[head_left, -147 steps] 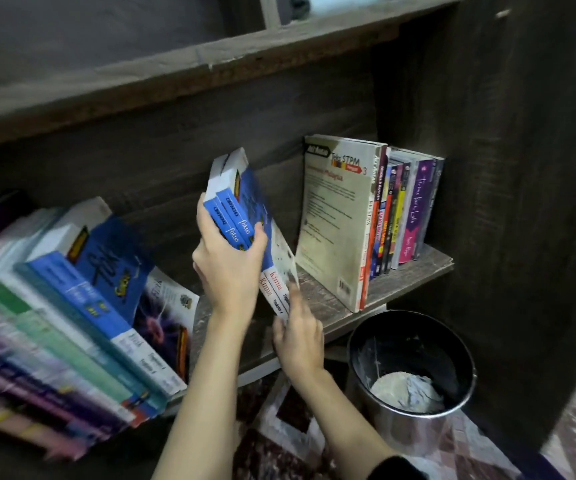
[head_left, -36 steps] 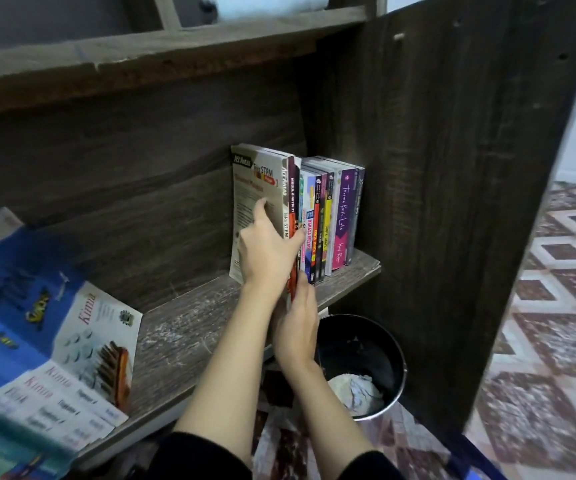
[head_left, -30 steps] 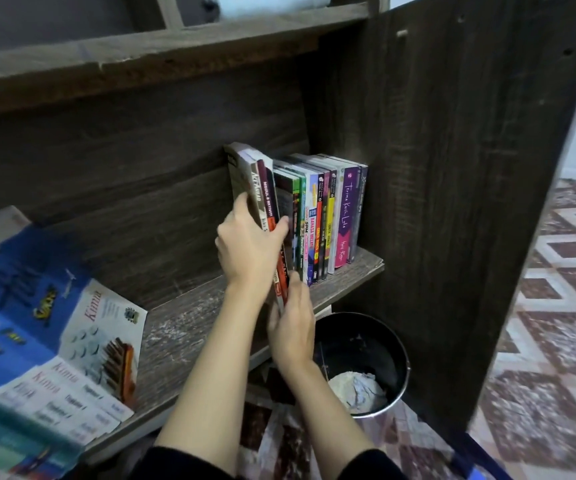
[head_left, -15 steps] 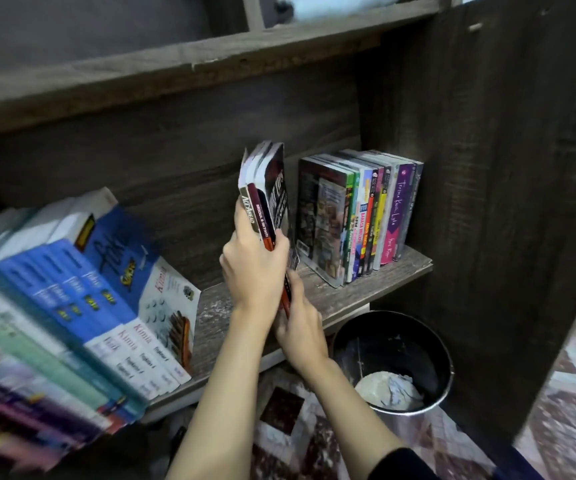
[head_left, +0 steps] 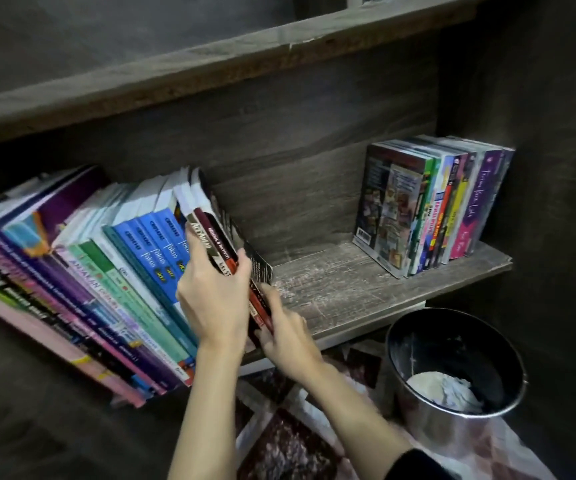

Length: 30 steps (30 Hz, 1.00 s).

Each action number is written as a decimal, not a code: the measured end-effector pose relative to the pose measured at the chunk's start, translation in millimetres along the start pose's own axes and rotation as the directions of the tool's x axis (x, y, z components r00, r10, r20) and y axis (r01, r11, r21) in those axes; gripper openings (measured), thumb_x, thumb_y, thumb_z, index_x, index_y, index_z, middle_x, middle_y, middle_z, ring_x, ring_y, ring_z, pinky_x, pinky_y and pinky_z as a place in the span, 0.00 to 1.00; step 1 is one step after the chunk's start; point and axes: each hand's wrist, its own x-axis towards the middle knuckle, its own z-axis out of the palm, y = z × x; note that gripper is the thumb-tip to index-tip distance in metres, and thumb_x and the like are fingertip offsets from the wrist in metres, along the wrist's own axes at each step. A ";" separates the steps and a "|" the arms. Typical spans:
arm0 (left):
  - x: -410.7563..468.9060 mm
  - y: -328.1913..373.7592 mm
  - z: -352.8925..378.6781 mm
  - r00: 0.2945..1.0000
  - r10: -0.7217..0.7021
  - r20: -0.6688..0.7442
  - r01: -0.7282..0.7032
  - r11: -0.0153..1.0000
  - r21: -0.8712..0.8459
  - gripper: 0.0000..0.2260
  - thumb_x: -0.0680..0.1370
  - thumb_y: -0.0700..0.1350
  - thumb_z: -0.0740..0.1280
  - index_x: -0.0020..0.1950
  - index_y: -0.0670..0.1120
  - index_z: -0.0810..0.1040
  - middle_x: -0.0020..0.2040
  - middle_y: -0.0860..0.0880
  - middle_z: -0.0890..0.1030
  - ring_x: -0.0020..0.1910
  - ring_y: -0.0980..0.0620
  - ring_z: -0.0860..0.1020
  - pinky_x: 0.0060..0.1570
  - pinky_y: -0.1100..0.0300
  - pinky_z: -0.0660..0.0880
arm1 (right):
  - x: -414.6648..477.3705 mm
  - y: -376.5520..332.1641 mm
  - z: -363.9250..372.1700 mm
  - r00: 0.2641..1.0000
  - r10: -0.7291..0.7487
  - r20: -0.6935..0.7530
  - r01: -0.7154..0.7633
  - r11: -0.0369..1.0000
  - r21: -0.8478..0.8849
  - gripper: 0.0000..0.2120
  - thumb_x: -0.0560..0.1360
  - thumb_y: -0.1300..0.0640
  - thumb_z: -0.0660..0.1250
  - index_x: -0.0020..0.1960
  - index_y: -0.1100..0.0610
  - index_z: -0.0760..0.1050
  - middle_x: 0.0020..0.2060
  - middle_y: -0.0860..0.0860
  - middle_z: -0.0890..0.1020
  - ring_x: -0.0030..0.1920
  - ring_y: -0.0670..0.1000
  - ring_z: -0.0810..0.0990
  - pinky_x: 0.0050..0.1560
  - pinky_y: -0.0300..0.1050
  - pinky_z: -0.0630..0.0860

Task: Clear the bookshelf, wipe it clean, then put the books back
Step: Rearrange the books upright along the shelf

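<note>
1. Held books (head_left: 226,245): a thin bundle with dark red and black spines. It tilts left against the leaning row, with its lower end over the near shelf edge. The count is uncertain and the spine lettering is blurred.
2. Left hand (head_left: 214,299): fingers curled close together over the spines and thumb on the right-hand side, gripping the bundle. It covers the middle of the bundle.
3. Right hand (head_left: 288,336): it sits at the lower end of the bundle with bent fingers on the right cover, holding it. The thumb is hidden. A dark sleeve (head_left: 414,465) is cut off at the bottom edge.
4. Leaning row (head_left: 106,271): glossy paperbacks in blue, green, purple and pink, slanting left. The far-left ones are smeared and cut off.
5. Upright group (head_left: 432,206): slim glossy volumes standing at the right end against the side panel (head_left: 539,168), well apart from the row.
6. Shelf board (head_left: 349,292): flat grey wood-grain laminate, scuffed pale between the two lots.
7. Upper board (head_left: 175,77): the same grain, with a chipped front edge.
8. Bin (head_left: 453,431): a round shiny metal bin on the patterned floor (head_left: 279,445), below the shelf at the right. It holds a crumpled white wad (head_left: 442,389) of unclear material.
</note>
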 end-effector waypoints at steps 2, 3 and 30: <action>2.1 -6.5 -5.4 0.998 0.064 -0.004 -0.064 0.998 -0.010 0.28 0.72 0.48 0.74 0.69 0.41 0.71 0.50 0.41 0.82 0.43 0.42 0.81 0.50 0.51 0.77 | -0.9 -2.8 0.2 1.000 -0.006 0.013 0.006 1.000 0.005 0.35 0.76 0.66 0.61 0.76 0.49 0.50 0.51 0.58 0.79 0.48 0.57 0.78 0.49 0.48 0.75; 1.7 -8.2 -8.0 0.995 0.097 -0.007 -0.097 0.995 -0.033 0.29 0.71 0.47 0.75 0.70 0.42 0.71 0.55 0.41 0.81 0.42 0.46 0.82 0.51 0.56 0.77 | -1.3 -4.7 0.1 1.000 -0.010 0.017 0.009 1.000 0.019 0.35 0.76 0.66 0.62 0.76 0.49 0.50 0.50 0.57 0.80 0.47 0.56 0.78 0.47 0.46 0.75; -14.1 -55.0 -7.6 0.997 0.081 -0.005 -0.081 0.991 -0.109 0.13 0.70 0.44 0.75 0.50 0.41 0.77 0.48 0.52 0.71 0.39 0.60 0.70 0.41 0.76 0.68 | 7.0 18.2 7.6 0.995 0.090 0.032 -0.092 0.994 0.063 0.32 0.68 0.58 0.75 0.69 0.53 0.69 0.61 0.52 0.79 0.61 0.50 0.76 0.66 0.47 0.70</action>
